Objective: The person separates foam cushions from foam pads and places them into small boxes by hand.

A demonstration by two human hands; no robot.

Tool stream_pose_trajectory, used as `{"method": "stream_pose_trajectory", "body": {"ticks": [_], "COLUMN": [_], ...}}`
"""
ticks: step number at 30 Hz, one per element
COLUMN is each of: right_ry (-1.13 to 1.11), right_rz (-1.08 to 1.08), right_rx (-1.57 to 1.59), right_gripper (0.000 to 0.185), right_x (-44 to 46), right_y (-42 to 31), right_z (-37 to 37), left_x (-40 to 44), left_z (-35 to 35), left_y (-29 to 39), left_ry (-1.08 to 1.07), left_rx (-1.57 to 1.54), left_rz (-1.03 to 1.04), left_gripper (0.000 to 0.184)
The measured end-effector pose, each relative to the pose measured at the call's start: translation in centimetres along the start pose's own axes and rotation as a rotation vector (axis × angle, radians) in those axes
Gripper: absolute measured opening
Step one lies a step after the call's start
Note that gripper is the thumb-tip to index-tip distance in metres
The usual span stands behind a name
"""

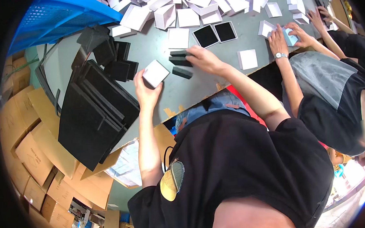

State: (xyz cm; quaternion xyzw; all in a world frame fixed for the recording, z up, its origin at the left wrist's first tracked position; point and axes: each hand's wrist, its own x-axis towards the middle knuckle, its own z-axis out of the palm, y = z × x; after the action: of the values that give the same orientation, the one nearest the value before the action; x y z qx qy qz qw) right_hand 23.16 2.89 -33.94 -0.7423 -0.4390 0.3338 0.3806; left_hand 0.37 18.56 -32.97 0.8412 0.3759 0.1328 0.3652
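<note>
A small white box is gripped between the thumb and fingers of my left hand, over the grey table. To its right, the fingertips of my right hand pinch a black foam piece. More black foam pieces lie close below those fingers, slightly blurred. Behind my hands are a closed-looking white box and two open white boxes with black inserts, one beside the other.
Black foam sheets and smaller black blocks are stacked at the left. White boxes pile up at the back near a blue crate. A co-worker's hands hold boxes at the right. Cardboard cartons stand lower left.
</note>
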Motion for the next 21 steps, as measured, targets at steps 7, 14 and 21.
{"method": "stream_pose_trajectory", "body": {"ticks": [7,14,21], "right_ry": [0.456,0.138,0.457], "right_rz": [0.12,0.017,-0.176], "right_rx": [-0.028,-0.291,-0.097], "right_gripper": [0.026,0.022,0.022], "right_x": [1.8,2.7,3.8], "right_y": [-1.7,-4.7,-6.9], "right_z": [-4.9,-5.9,-5.7], "left_x": [2.7,2.6,2.2], "left_z": [3.6,3.6,3.9], "left_y": [-1.0,0.3,0.3], "left_ry": [-0.098,-0.086,-0.103], "left_rx": [-0.049,-0.008,-0.109], "left_rz": [0.128,0.175,0.104], "left_gripper": [0.085,0.082,0.09]}}
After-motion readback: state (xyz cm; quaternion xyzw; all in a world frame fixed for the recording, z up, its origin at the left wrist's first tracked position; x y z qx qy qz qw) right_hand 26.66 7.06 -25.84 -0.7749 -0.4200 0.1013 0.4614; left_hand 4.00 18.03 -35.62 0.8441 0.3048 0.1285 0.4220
